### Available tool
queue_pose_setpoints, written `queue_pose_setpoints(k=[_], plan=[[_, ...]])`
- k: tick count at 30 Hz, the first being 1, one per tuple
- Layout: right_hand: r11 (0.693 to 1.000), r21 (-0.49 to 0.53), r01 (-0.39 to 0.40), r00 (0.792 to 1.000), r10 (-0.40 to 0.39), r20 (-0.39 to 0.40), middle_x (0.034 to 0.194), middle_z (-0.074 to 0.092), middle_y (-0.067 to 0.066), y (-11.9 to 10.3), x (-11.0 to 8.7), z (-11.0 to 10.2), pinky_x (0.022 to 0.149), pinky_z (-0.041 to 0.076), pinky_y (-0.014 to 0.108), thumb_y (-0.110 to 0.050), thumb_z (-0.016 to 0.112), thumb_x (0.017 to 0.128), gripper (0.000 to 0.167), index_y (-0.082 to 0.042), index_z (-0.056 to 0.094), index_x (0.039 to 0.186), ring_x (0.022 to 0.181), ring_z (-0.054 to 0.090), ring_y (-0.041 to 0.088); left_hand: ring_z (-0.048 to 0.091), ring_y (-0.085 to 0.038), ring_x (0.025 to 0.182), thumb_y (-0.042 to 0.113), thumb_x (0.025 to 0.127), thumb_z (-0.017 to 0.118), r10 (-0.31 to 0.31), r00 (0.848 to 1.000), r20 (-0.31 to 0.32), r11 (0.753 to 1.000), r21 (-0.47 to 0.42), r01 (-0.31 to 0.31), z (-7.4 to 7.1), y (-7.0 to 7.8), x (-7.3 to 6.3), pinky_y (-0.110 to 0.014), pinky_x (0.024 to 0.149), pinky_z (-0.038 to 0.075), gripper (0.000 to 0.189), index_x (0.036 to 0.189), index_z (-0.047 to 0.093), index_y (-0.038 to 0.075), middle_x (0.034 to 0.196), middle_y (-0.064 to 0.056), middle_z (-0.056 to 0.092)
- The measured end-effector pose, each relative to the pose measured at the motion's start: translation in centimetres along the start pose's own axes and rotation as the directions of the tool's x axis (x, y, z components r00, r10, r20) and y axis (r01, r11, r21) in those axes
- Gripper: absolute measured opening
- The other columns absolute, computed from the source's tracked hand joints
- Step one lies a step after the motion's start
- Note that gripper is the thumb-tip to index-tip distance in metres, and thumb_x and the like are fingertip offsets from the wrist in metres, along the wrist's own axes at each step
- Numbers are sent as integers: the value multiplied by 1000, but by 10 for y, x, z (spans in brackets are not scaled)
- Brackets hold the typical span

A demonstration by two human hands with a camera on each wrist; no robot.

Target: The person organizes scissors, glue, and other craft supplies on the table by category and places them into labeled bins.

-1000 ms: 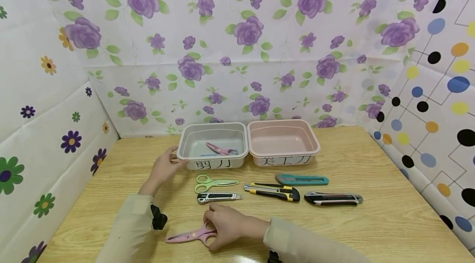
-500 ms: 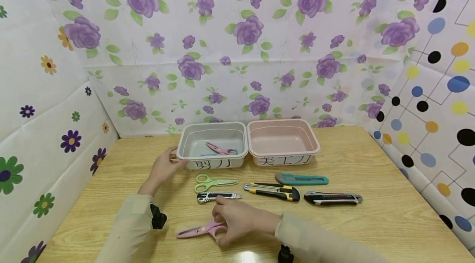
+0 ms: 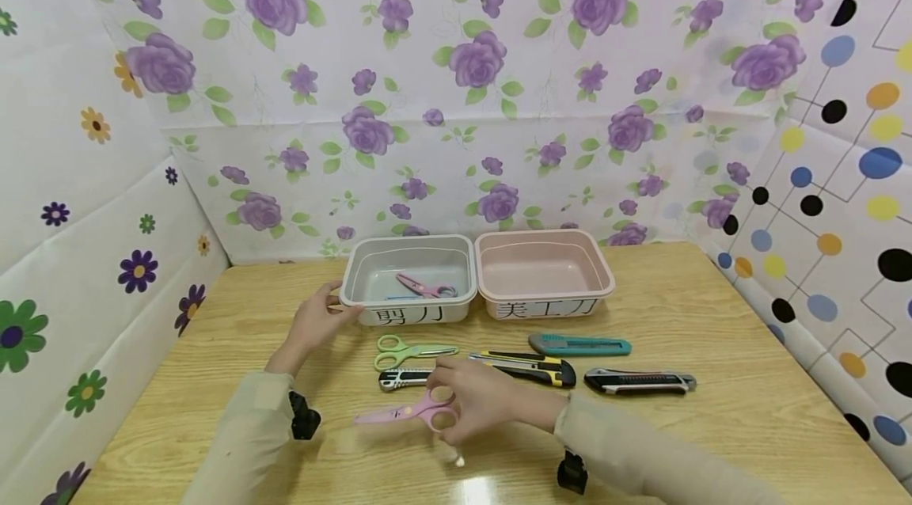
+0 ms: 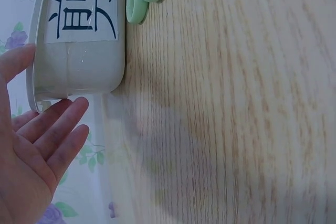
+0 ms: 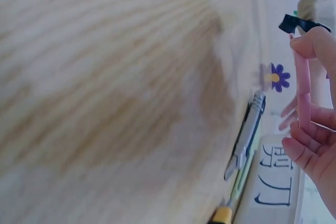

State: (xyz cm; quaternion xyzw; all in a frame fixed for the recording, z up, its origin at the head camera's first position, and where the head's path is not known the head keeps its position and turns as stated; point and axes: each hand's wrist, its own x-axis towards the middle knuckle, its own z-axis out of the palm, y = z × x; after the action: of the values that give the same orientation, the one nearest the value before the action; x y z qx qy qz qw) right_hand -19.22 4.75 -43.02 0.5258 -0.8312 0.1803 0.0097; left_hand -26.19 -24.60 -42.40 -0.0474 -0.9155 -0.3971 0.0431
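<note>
My right hand (image 3: 479,396) grips pink scissors (image 3: 406,413) by the handle loops, raised above the table with the blades pointing left. In the right wrist view the scissors (image 5: 303,85) appear edge-on between thumb and fingers. With fingers fairly straight, my left hand (image 3: 317,324) touches the left end and front corner of the grey box (image 3: 413,313); in the left wrist view the thumb rests at its rim. Inside that box lie smaller pink scissors (image 3: 420,285) and a partly hidden blue item. Green scissors (image 3: 413,351) and a black-and-white utility knife (image 3: 404,379), partly covered by my right hand, lie before it.
A pink box (image 3: 545,271) with a character label stands against the grey box. On the wooden table (image 3: 720,442) lie a yellow-and-black utility knife (image 3: 549,369), a teal one (image 3: 580,345) and a black-and-silver one (image 3: 640,381). Patterned cloth walls enclose the back and sides.
My right hand has lifted the pink scissors off the table and carried them right and toward the boxes. The left hand stays at the grey box.
</note>
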Motion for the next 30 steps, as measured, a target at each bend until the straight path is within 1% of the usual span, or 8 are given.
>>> queue_pose_setpoints(k=[4, 7, 11, 14, 17, 20, 25, 30], plan=[[999, 35, 13, 1000, -12, -13, 95, 56, 0, 3, -1, -9, 67, 39, 3, -32, 72, 67, 44, -8, 58, 102, 77, 53, 4, 60, -36, 98, 33, 85, 63, 1, 1000, 2, 1000, -7, -1, 0, -2, 0, -44, 78, 51, 70, 136, 33, -3, 116, -28, 56], [998, 43, 37, 999, -36, -31, 93, 57, 0, 6, -2, -15, 62, 39, 3, -28, 71, 67, 43, -6, 58, 102, 71, 52, 0, 61, -36, 96, 33, 85, 63, 6, 1000, 5, 1000, -11, -6, 0, -2, 0, -43, 77, 51, 70, 136, 33, -4, 115, -29, 56], [997, 30, 64, 997, -63, -40, 93, 61, 2, 9, -2, -18, 61, 41, 3, -24, 70, 67, 40, -3, 61, 101, 70, 56, -2, 61, -35, 97, 34, 85, 63, 7, 1000, 9, 1000, -16, -7, 1, -2, -1, -43, 76, 51, 70, 137, 33, -4, 116, -28, 56], [997, 43, 71, 997, -70, -35, 94, 61, 3, 10, -3, -18, 59, 40, 2, -19, 71, 67, 38, -2, 62, 100, 66, 54, -3, 61, -35, 96, 33, 85, 63, 0, 1000, 7, 1000, -21, 0, 1, -2, -1, -43, 77, 51, 70, 137, 33, -3, 116, -28, 56], [992, 117, 39, 999, -36, -25, 95, 60, 4, 11, -4, -17, 55, 40, 3, -14, 71, 69, 37, 0, 62, 103, 61, 50, -4, 61, -35, 96, 33, 85, 63, -4, 1000, 3, 1000, -20, 4, 2, -2, -1, -43, 77, 51, 69, 137, 33, -2, 116, -27, 56], [981, 192, -21, 1000, 23, -7, 96, 60, 4, 11, -6, -16, 56, 41, 6, -10, 71, 70, 38, 1, 62, 105, 62, 49, -2, 61, -35, 96, 34, 85, 64, -6, 1000, 3, 1000, -17, 7, 2, -2, -1, -43, 77, 51, 69, 137, 34, -1, 116, -27, 56], [966, 250, -66, 998, 66, 9, 93, 63, 3, 11, -8, -15, 56, 43, 8, -5, 70, 71, 32, 0, 64, 102, 63, 49, -1, 60, -36, 98, 35, 85, 63, -7, 1000, 6, 1000, -17, 7, 2, 0, -1, -43, 77, 51, 71, 137, 33, -3, 117, -28, 55], [937, 329, -114, 993, 113, 23, 92, 63, 3, 10, -8, -15, 56, 46, 10, 0, 68, 72, 27, -1, 64, 99, 62, 50, -4, 59, -37, 99, 37, 85, 63, 2, 1000, 4, 1000, -19, -2, 1, 0, -1, -44, 77, 51, 72, 136, 33, -4, 117, -28, 55]])
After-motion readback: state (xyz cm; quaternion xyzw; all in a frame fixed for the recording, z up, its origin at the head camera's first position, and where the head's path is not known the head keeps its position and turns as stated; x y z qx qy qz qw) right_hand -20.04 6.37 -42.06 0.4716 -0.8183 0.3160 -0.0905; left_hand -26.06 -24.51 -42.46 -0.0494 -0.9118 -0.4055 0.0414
